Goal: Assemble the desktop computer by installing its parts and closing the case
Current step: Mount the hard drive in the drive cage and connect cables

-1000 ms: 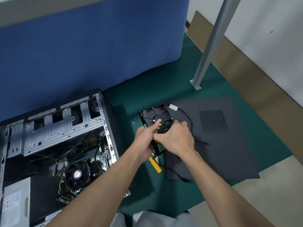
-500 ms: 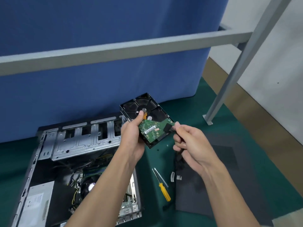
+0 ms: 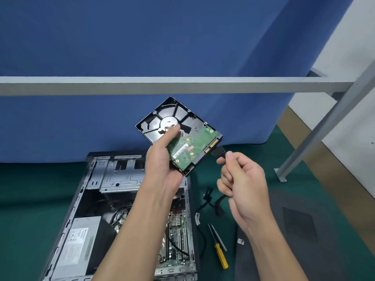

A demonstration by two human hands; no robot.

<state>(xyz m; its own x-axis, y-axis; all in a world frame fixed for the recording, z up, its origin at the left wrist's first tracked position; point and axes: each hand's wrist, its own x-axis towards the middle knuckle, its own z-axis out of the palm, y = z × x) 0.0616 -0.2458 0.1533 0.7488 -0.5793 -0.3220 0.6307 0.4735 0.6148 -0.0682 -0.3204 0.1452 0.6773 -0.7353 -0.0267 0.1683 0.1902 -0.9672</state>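
Observation:
My left hand (image 3: 162, 161) grips a hard drive (image 3: 192, 145) in the air, its green circuit board facing me and its connector edge pointing right. My right hand (image 3: 241, 179) pinches a black cable plug (image 3: 218, 154) just off the drive's gold contacts, a small gap between them. The black cable (image 3: 218, 203) hangs down from that hand. Below lies the open computer case (image 3: 97, 191) on its side, with the motherboard (image 3: 178, 236), power supply (image 3: 79, 246) and metal drive cage (image 3: 119, 175) showing.
A yellow-handled screwdriver (image 3: 221, 254) lies on the green mat (image 3: 30, 199) right of the case. The dark side panel (image 3: 300, 230) lies further right. A grey metal bar (image 3: 162, 85) crosses in front of the blue partition, and a slanted grey post (image 3: 316, 134) stands at the right.
Both hands lifted the hard drive from the side panel up to chest height. The right hand's plug now sits slightly off the drive's connector edge. My view tilted upward.

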